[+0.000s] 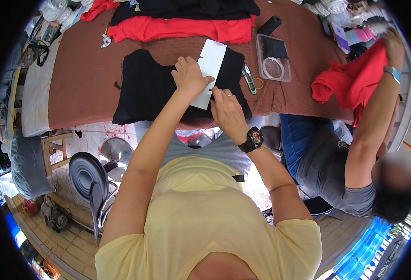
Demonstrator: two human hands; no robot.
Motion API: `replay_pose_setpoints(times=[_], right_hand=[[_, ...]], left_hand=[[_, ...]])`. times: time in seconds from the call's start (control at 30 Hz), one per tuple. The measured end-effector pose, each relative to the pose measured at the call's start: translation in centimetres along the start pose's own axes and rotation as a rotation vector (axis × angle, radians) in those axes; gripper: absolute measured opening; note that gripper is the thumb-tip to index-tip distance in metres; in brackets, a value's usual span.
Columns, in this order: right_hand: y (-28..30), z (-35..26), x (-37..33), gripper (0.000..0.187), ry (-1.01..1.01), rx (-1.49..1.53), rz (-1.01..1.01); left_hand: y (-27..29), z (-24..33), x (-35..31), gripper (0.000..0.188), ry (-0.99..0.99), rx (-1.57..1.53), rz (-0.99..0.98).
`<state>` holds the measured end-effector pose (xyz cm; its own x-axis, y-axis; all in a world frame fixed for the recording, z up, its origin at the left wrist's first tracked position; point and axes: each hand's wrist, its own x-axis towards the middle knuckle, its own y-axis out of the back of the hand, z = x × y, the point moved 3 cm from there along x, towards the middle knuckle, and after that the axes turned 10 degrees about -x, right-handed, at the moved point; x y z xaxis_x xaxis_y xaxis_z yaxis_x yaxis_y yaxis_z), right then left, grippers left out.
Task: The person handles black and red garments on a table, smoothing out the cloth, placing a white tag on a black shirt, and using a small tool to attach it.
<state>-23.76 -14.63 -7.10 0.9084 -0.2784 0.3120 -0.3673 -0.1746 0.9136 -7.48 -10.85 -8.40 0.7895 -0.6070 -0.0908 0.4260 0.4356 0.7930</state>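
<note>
A black garment (142, 88) lies spread on the table in front of me, with a notched white card strip (212, 58) slanting across its right half. My left hand (190, 76) rests flat on the garment and the strip's left edge, thumb stretched across the card, holding nothing. At the strip's lower right edge is my right hand (227, 108), its thumb and fingers pinched together around something small and dark. What that is cannot be made out. To the right of the garment lie teal-handled thread snips (249, 80) beside a thin yellow ring.
Folded red cloth (182, 30) and dark cloth (186, 8) lie across the table's far side. A clear plastic box (274, 58) holds a tape roll, near a black cylinder (269, 25). At right, a co-worker lifts red fabric (350, 77). A round stool (87, 175) stands left.
</note>
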Motion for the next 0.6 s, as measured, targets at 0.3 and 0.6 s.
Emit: replay_pose_setpoints(times=[0.3,0.6], right_hand=[[0.3,-0.3,0.1,0.033,0.003,-0.028,0.027],[-0.2,0.0,-0.2,0.039,-0.025,-0.004,-0.023]], left_hand=[[0.1,0.6,0.9,0.064,0.036,-0.208,0.049],[9.0,7.3,-1.2,0.032,-0.458,-0.738,0.333]])
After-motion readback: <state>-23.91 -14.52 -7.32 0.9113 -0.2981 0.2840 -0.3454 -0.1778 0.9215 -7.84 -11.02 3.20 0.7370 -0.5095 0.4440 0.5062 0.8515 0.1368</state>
